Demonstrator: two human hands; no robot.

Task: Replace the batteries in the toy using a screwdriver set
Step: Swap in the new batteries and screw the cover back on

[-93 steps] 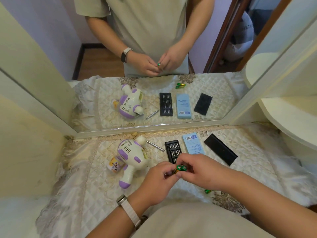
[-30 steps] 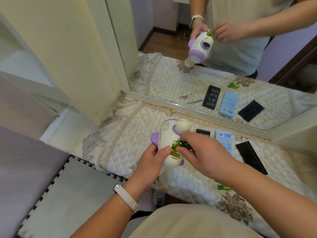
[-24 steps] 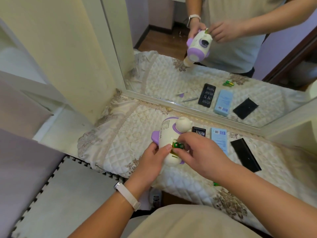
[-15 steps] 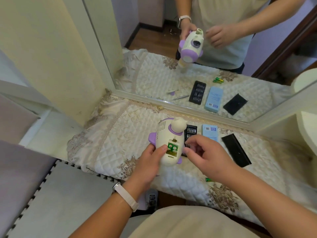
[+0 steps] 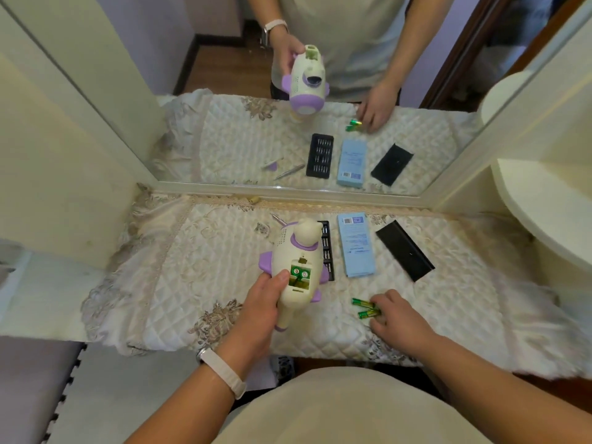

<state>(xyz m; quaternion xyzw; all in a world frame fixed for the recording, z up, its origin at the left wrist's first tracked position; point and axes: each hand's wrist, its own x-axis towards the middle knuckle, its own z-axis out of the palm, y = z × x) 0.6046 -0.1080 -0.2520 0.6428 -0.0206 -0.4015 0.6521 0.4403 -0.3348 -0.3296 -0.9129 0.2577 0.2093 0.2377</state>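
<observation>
Toy: battery bay open, facing up, 2 green batteries in bay side by side. Bit tray, black, lies on the desk partly hidden behind the toy; rows of bits in it, count unclear. Black lid lies apart from the tray, right of the blue box, nothing in it.

Counts: 1 toy, 4 batteries (2 in the bay, 2 loose batteries on the desk near the front edge), 1 tray, 1 lid, 1 box, 1 screwdriver by the mirror, just behind the toy.

Hands: left hand grips the toy by its handle, thumb at the bay edge, toy lifted above the desk, left of centre. Right hand is down on the desk, fingertips on the ends of the 2 loose batteries; cannot tell if it pinches one. Pale watch band on the left wrist.

Surface: desk covered with a cream quilted cloth, floral trim. Mirror behind it reflects the person, toy and tools. Cream panel on the left, rounded cream shelf on the right.
</observation>
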